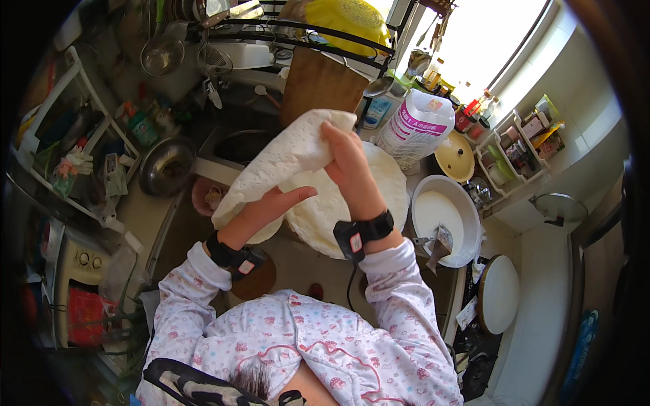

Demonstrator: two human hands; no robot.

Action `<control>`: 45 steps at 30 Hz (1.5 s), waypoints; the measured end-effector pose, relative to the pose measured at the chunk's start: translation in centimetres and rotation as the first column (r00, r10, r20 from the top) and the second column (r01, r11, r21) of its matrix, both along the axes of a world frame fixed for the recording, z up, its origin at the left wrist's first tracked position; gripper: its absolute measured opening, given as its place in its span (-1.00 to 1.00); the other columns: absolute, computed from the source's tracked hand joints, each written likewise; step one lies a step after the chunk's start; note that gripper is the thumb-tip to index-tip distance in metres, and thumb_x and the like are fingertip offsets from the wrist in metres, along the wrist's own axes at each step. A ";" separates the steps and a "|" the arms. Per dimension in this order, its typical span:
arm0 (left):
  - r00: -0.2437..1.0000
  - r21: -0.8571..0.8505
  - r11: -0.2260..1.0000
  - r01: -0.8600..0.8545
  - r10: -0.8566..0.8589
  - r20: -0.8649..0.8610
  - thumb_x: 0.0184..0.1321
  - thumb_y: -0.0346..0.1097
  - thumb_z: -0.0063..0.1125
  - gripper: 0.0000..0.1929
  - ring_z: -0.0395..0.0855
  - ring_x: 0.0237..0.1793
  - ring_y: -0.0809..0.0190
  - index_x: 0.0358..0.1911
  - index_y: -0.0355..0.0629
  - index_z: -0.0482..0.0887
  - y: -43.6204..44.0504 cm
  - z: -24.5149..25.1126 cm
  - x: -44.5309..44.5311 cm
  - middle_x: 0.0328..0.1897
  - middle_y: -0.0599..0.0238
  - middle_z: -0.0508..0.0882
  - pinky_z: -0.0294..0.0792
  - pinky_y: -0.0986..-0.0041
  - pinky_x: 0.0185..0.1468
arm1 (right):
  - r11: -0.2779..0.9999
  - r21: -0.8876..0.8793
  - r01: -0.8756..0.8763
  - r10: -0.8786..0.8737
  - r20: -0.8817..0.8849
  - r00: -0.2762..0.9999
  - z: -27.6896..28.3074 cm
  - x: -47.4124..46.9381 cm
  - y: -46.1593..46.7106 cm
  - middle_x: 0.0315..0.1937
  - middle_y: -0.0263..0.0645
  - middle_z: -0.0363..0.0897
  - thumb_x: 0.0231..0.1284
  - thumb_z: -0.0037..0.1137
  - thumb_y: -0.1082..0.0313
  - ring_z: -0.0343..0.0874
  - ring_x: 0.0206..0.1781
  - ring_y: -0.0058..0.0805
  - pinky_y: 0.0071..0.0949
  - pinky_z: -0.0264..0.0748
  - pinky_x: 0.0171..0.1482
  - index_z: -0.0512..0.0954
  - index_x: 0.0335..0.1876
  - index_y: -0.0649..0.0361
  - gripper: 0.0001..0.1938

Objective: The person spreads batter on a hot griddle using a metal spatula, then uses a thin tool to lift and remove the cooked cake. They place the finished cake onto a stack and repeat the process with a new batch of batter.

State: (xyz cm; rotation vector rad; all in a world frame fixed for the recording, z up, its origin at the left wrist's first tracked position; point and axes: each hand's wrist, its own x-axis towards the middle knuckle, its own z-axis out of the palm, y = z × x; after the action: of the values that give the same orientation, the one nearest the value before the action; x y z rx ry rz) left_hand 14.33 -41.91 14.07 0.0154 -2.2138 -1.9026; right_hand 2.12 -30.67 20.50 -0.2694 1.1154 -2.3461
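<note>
A thin, pale flatbread (284, 152) hangs folded and lifted between my hands. My right hand (348, 157) pinches its upper right edge, thumb on the near face. My left hand (271, 210) is under the lower part, its thumb stretched out to the right; its other fingers are hidden behind the sheet. Below and behind lie more round pale flatbreads (381, 182), partly covered by my right forearm. To the right stands a basin (469, 203) of white batter, with a metal-handled tool and a plastic packet at its near rim.
A printed flour bag (414, 127) stands beyond the flatbreads, beside a yellow lid (454, 157). A wooden cutting board (322, 86) leans behind the sink (244, 144). A metal lid (167, 165) lies at left. A round white-topped board or pan (498, 294) is at lower right.
</note>
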 end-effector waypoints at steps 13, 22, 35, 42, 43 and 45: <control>0.982 0.963 0.242 0.121 0.114 -0.152 0.22 0.24 -0.29 -0.33 0.25 0.26 0.10 0.21 -0.17 0.26 -3.9 -4.3 -4.3 0.29 0.20 0.31 0.10 0.21 0.30 | 0.945 0.299 -0.132 0.248 -0.392 0.886 4.4 -12.9 13.0 -0.13 -0.19 0.53 0.11 0.09 0.45 0.58 -0.16 -0.43 -0.43 0.56 -0.13 0.42 -0.01 0.35 -0.68; 0.877 0.986 0.162 -0.049 -0.465 0.120 0.23 -0.02 -0.09 -0.50 0.42 0.14 0.09 0.13 -0.21 0.37 0.6 -13.9 -3.8 0.15 0.17 0.48 0.26 0.20 0.20 | 0.796 0.572 -0.198 0.140 0.144 0.980 -16.5 -15.3 21.4 -0.19 -0.17 0.53 0.04 0.14 0.47 0.57 -0.16 -0.32 -0.36 0.52 -0.09 0.41 -0.01 0.36 -0.64; 0.933 0.796 0.572 -0.198 -0.140 0.333 0.15 -0.36 0.02 -0.64 0.54 -0.02 0.17 0.04 -0.24 0.43 -1.0 -12.3 -7.8 -0.01 0.18 0.57 0.37 0.31 0.10 | 0.658 0.749 0.079 0.218 -0.290 0.932 -11.9 -14.5 19.0 -0.23 -0.28 0.53 -0.29 0.18 0.62 0.51 -0.19 -0.47 -0.52 0.45 -0.12 0.42 0.03 0.31 -0.44; 1.000 0.786 0.619 -0.013 0.007 0.011 0.13 -0.45 0.04 -0.75 0.57 -0.10 0.23 -0.09 -0.18 0.54 -2.3 -4.5 -10.8 -0.10 0.27 0.61 0.40 0.40 0.05 | 0.879 0.455 0.140 0.078 -0.428 0.900 -6.3 -17.2 18.8 -0.17 -0.32 0.53 -0.22 0.14 0.67 0.52 -0.17 -0.53 -0.53 0.45 -0.07 0.43 0.06 0.23 -0.45; 1.000 0.779 0.627 -0.008 0.024 -0.009 0.13 -0.45 0.04 -0.76 0.57 -0.10 0.24 -0.09 -0.18 0.54 -2.5 -3.8 -10.9 -0.10 0.27 0.61 0.40 0.41 0.04 | 0.908 0.402 0.119 0.058 -0.402 0.914 -5.8 -17.4 19.0 -0.15 -0.31 0.53 -0.19 0.14 0.67 0.52 -0.16 -0.52 -0.53 0.46 -0.07 0.42 0.07 0.22 -0.46; 0.992 0.778 0.625 0.062 0.044 -0.115 0.12 -0.47 0.05 -0.76 0.57 -0.10 0.24 -0.10 -0.18 0.54 -2.8 -3.2 -10.3 -0.11 0.28 0.62 0.40 0.41 0.04 | 0.932 0.358 0.056 0.079 -0.351 0.933 -5.5 -17.9 19.4 -0.14 -0.29 0.54 -0.16 0.14 0.66 0.54 -0.16 -0.51 -0.52 0.47 -0.08 0.42 0.05 0.22 -0.49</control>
State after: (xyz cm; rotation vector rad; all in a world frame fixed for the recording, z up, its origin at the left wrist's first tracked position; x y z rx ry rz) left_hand 4.03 -44.71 10.83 0.0267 -1.1277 -2.6280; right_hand -15.77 -11.25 14.96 -0.5840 1.6900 -2.0720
